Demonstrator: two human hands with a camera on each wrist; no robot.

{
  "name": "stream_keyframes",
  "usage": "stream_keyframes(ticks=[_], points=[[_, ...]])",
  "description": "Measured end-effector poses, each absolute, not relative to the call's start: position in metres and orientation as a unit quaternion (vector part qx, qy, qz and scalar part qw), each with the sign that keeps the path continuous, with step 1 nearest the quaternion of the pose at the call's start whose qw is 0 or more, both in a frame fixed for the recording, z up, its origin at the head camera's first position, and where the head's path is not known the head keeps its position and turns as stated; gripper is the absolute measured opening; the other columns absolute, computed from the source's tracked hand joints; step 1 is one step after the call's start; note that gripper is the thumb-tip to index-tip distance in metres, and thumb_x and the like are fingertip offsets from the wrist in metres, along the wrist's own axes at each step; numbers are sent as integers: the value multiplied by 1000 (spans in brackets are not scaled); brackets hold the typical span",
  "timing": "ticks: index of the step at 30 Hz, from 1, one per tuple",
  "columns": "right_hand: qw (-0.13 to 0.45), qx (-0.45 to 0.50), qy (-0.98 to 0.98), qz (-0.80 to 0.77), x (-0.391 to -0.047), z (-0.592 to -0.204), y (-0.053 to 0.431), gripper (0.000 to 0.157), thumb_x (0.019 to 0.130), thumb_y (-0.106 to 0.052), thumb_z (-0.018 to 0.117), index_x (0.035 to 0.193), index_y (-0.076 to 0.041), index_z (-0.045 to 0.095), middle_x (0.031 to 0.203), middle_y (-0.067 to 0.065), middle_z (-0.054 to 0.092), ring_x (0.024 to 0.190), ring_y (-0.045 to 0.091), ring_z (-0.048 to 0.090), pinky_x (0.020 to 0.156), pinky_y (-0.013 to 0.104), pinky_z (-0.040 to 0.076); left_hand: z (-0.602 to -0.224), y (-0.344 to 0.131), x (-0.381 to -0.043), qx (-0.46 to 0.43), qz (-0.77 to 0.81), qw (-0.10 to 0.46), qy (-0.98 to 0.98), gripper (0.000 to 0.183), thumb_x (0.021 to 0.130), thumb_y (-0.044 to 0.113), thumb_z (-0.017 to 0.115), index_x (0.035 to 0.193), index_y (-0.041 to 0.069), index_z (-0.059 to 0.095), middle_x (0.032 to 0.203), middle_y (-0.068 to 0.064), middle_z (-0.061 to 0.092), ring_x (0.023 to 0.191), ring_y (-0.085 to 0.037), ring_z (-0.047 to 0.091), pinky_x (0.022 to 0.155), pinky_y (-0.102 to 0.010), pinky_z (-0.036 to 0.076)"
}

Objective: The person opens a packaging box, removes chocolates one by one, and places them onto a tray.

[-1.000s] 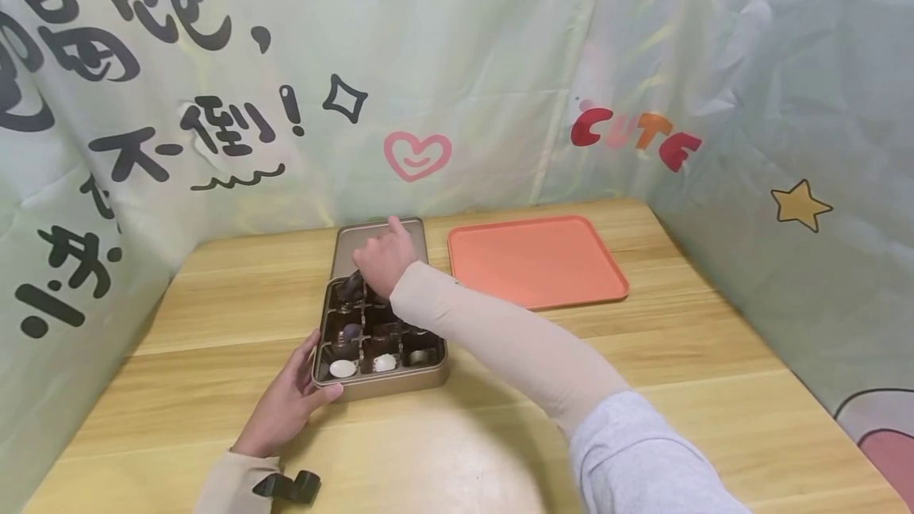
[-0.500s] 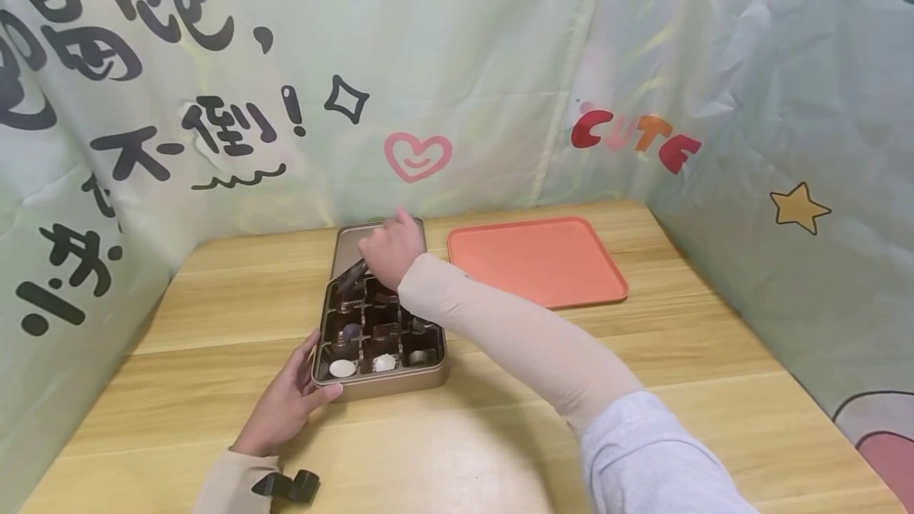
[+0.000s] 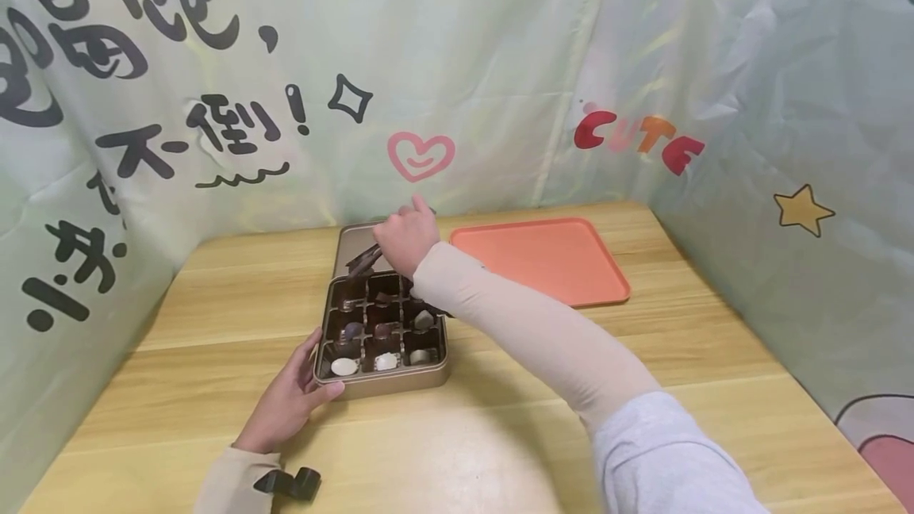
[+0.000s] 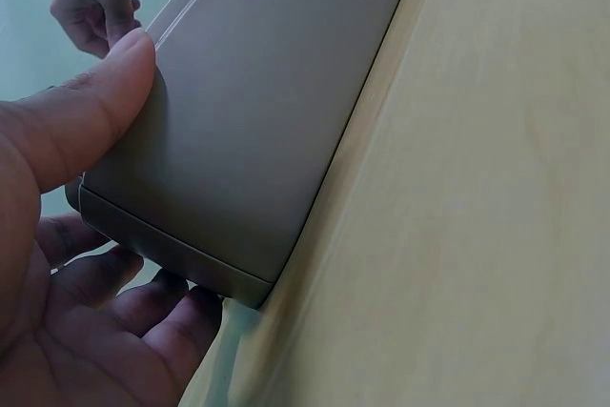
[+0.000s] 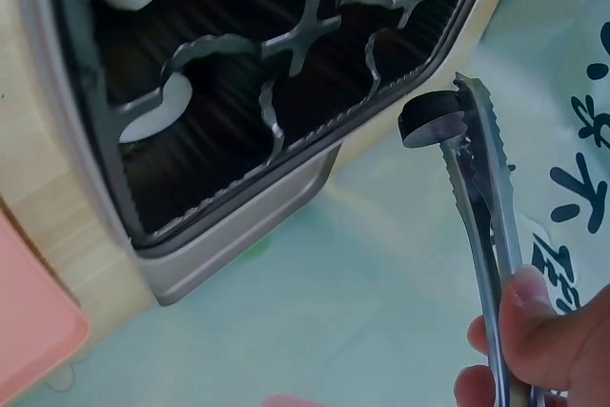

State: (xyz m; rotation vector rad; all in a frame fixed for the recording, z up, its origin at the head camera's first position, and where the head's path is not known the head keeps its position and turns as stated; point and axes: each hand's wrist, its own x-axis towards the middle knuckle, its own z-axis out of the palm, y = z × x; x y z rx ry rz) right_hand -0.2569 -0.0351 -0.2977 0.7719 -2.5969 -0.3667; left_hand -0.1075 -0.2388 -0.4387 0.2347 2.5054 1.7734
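Observation:
My left hand grips the near left corner of a bronze tin box. In the left wrist view its thumb presses one wall while the fingers wrap round the adjacent side. Dark dividers split the tin into compartments, some with small pieces, including a white oval piece and a scalloped white piece in front. My right hand holds metal tongs over the tin's far end. Their serrated tips pinch a round, dark, chocolate-like piece, apart from the tin's rim in the right wrist view.
The tin's lid lies behind the box, partly hidden by the right hand. An orange tray sits at the back right of the wooden table. A printed cloth stands close behind the table.
My right hand has lifted the tongs up out of the far left compartment and moved right and away with the dark piece. The left hand and the tin have stayed put.

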Motion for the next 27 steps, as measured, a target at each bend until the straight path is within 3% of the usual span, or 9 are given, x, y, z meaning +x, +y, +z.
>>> stream_keyframes(ticks=[4, 9, 13, 22, 27], points=[[195, 267, -934, -137, -260, -294, -29, 27, 89, -9, 58, 79, -28, 74, 72, -8, 67, 67, 13, 52, 82, 35, 35, -439, -238, -109, 79, 579, 31, 811, 98, 84, 11, 74, 155, 3, 8, 154, -29, 18, 139, -43, 24, 102, -11, 29], [180, 257, -939, -137, -264, -292, -22, 26, 91, -10, 58, 84, -29, 74, 78, -7, 70, 74, 14, 56, 96, 39, 34, -439, -238, -109, 78, 577, 32, 813, 97, 84, 10, 74, 155, 3, 7, 154, -29, 18, 139, -43, 24, 101, -11, 29], [177, 248, -942, -139, -267, -291, -16, 24, 91, -12, 60, 85, -29, 75, 78, -7, 69, 73, 13, 56, 94, 39, 34, -439, -238, -110, 79, 575, 30, 814, 97, 84, 11, 74, 155, 3, 7, 154, -29, 19, 139, -43, 25, 102, -12, 30], [174, 241, -945, -139, -273, -296, 0, 24, 92, -11, 58, 89, -28, 75, 80, -5, 71, 78, 15, 61, 103, 44, 34, -441, -241, -105, 67, 547, 34, 834, 99, 84, 17, 75, 155, 4, 7, 154, -28, 18, 138, -43, 26, 108, -35, 29], [198, 222, -945, -138, -279, -297, 9, 27, 93, -10, 56, 79, -26, 74, 73, -5, 68, 71, 14, 59, 95, 41, 37, -442, -240, -107, 69, 560, 33, 825, 99, 84, 17, 75, 155, 5, 7, 154, -28, 18, 138, -42, 25, 107, -27, 30]])
